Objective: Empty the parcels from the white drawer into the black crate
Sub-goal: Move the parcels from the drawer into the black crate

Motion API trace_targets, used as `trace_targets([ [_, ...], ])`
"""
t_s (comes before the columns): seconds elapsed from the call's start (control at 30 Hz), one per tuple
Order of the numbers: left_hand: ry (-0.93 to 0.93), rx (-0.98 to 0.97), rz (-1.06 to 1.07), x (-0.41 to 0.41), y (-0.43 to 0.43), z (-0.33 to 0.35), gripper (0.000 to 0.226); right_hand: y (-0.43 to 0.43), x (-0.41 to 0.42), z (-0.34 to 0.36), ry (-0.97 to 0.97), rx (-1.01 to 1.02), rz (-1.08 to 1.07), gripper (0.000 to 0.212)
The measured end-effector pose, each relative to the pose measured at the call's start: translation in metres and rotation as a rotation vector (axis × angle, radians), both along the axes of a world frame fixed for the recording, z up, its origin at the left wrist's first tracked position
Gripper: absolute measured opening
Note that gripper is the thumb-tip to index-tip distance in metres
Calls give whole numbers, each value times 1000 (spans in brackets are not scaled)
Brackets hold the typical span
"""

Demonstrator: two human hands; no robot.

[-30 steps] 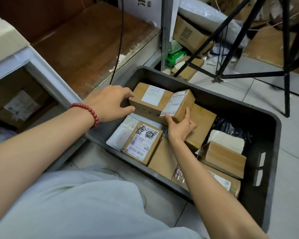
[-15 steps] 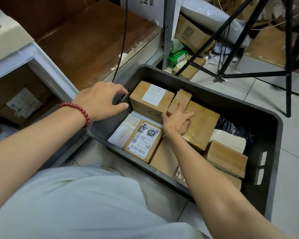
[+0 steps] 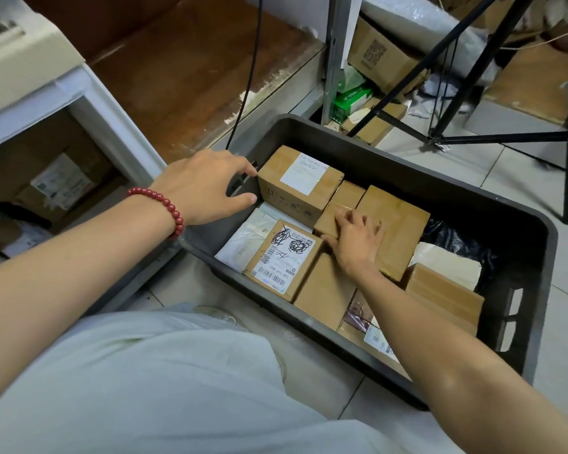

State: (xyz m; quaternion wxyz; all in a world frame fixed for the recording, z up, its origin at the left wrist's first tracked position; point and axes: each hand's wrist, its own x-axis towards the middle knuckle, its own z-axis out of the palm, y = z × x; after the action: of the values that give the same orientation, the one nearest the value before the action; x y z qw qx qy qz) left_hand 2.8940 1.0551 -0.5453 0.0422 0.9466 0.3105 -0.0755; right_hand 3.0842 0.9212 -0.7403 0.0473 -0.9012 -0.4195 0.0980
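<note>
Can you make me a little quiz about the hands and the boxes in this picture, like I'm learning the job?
1. True or false: the right hand rests on a small brown box inside the black crate.
2. Which wrist wears the red bead bracelet? A) left B) right C) neither
3. Fill in the gap: the box with the scribbled-over label lies ___ to the person than the box with the plain white label.

Key: 1 true. 2 A. 3 nearer.
</note>
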Motion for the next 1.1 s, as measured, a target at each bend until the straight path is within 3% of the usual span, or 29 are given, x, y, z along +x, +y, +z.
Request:
trace_targets([
  [0.17, 9, -20, 28, -9, 4, 1, 49, 0, 12, 18, 194, -66, 10, 67],
  [0.3, -256, -183, 220, -38, 3, 12, 45, -1, 4, 41, 291, 27, -23, 68],
  [0.37, -353, -170, 359, -60, 3, 11, 44, 0, -8, 52, 274, 114, 12, 66],
  [0.53, -49, 103, 544, -123, -15, -24, 45, 30, -58, 84, 234, 244, 260, 60],
  [0.67, -121, 129, 740, -171, -30, -49, 42, 67, -111, 107, 184, 297, 503, 56],
  [0.8, -130, 141, 801, -208, -29, -56, 44, 97, -168, 121, 197, 310, 704, 51],
  [1.1, -65, 103, 1039, -290, -11, -77, 53, 148, -259, 110, 266, 200, 902, 59],
])
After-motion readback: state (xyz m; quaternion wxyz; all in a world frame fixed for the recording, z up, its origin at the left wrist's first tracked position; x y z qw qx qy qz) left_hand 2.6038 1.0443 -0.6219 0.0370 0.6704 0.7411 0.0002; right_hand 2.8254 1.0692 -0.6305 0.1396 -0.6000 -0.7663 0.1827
